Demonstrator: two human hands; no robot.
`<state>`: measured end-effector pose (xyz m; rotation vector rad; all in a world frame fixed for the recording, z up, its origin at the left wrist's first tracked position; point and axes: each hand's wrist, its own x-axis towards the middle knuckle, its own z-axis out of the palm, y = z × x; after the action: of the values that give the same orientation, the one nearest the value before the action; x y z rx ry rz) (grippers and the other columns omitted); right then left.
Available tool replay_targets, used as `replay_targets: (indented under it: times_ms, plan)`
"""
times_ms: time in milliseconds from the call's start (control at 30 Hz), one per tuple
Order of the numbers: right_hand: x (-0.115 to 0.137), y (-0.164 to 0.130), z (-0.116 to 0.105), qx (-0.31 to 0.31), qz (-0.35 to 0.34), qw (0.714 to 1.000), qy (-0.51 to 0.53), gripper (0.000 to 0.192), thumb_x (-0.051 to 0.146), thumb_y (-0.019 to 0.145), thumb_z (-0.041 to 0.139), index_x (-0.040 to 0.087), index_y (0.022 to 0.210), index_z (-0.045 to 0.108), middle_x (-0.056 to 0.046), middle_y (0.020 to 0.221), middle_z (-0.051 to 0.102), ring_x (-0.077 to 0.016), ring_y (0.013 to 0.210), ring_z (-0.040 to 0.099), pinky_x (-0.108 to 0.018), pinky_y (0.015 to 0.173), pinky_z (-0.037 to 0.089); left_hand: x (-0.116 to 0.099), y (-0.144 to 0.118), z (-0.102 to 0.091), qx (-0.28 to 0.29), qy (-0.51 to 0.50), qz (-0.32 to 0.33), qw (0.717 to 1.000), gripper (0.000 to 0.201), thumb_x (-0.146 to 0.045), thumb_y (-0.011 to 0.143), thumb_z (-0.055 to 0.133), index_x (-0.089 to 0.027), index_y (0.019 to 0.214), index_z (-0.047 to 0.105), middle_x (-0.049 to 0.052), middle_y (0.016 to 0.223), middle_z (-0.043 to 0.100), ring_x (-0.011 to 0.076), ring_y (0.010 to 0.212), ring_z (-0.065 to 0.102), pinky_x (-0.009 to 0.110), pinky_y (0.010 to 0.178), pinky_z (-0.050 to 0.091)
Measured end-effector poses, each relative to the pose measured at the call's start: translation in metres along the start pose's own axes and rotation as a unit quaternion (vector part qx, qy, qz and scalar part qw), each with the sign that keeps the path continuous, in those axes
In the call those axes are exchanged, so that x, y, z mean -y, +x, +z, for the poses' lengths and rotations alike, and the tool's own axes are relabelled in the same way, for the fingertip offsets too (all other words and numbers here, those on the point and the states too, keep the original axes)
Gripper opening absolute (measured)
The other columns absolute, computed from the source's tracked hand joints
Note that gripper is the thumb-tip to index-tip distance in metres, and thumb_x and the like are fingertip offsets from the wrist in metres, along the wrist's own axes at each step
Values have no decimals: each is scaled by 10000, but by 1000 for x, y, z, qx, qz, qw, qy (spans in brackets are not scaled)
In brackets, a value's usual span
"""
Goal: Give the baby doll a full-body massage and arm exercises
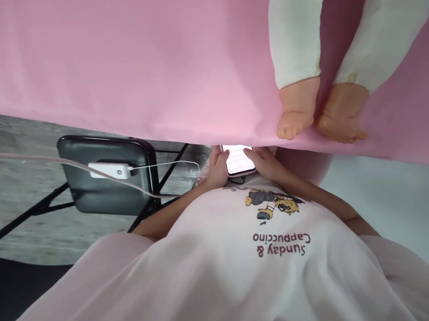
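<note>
A phone [238, 160] with a lit white screen sits low in front of my body, partly hidden under the edge of a pink cloth [141, 63]. My left hand [218, 169] grips the phone's left side, thumb on the screen. My right hand [264, 161] holds its right side, thumb also on the screen. A dark cable leaves the phone's near end. My pale shirt [241, 264] with a cartoon print fills the lower view.
A doll's two bare feet [318, 113] and cream trouser legs lie on the pink cloth at upper right. A black folding chair [107, 180] stands at left with a white charger [109, 170] and its cable on it. The floor is grey.
</note>
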<state>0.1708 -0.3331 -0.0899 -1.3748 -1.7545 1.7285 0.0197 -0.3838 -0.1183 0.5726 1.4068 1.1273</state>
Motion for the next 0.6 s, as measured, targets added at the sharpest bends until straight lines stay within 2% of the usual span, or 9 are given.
replay_targets:
  times_ms: [133,233,433,600]
  plan:
    - [-3,-1,-3,13,25,1000,4,309,413,915,424,206,1016,630,-91,1063,711,-303,1120,607,-490,1069,443,4,0,-2,15,-3,12,1000,580,-416,834,630,-299,1394,536,41,1402,631,289,1479,423,402,1200,366]
    - [-3,-4,-6,32,40,999,8,258,357,858,528,202,1049,604,-87,1067,699,-300,1094,614,-495,1017,489,5,2,-3,21,-14,27,999,566,-456,830,645,-284,1362,557,50,1363,654,289,1455,455,399,1195,374]
    - [1,-6,-8,58,26,997,44,340,234,815,579,228,1155,584,-76,1206,675,-297,1218,587,-487,1054,495,8,4,-3,29,-48,21,998,575,-621,815,663,-279,1273,599,54,1277,698,299,1393,522,397,1116,454]
    - [-10,-7,-9,50,46,998,-2,179,219,814,561,236,986,609,-46,1014,693,-300,1083,613,-501,994,525,10,3,-2,20,-45,10,999,523,-620,842,649,-277,1235,620,53,1279,706,298,1404,520,401,1089,494]
